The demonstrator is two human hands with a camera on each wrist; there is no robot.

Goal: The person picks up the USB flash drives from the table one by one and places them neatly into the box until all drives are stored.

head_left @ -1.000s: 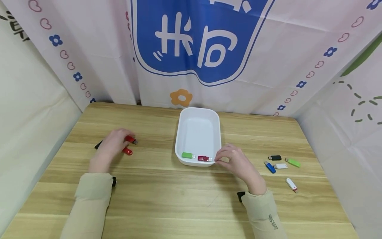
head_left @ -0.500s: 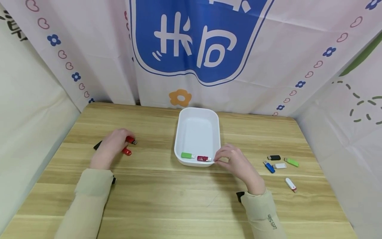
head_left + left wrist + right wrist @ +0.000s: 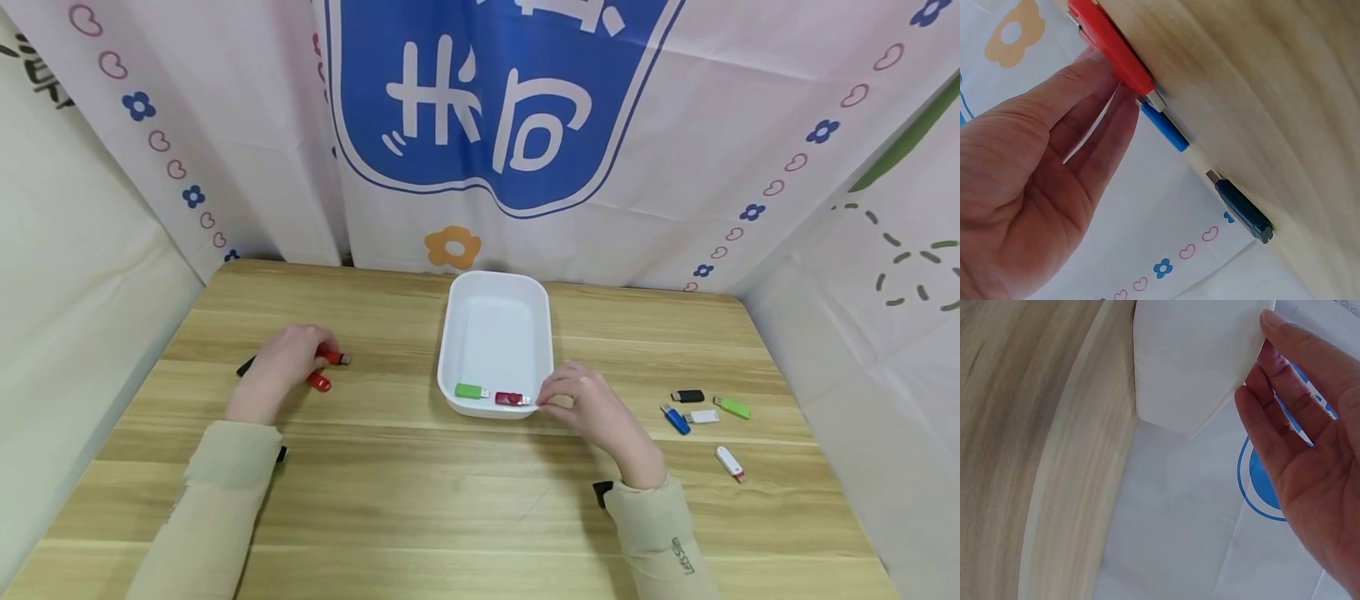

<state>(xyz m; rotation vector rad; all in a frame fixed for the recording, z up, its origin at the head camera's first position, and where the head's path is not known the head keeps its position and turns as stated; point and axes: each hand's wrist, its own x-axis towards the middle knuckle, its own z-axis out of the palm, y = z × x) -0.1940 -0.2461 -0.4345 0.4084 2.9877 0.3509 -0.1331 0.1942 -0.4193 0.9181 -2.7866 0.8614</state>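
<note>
Before us, the left grip is pinching a red stick at the left of the wooden surface, while a second red stick is lying just beside it and a blue stick and a dark stick are resting close by. The right grip is pinching the near right corner of a white box, where a green stick and a dark-red stick are lying along the near end. Five more sticks are lying farther right.

Beige sleeves, broad cuffs; R has dk lettering, prob. "LetsSlim"; blk pieces nr wrists.
</note>
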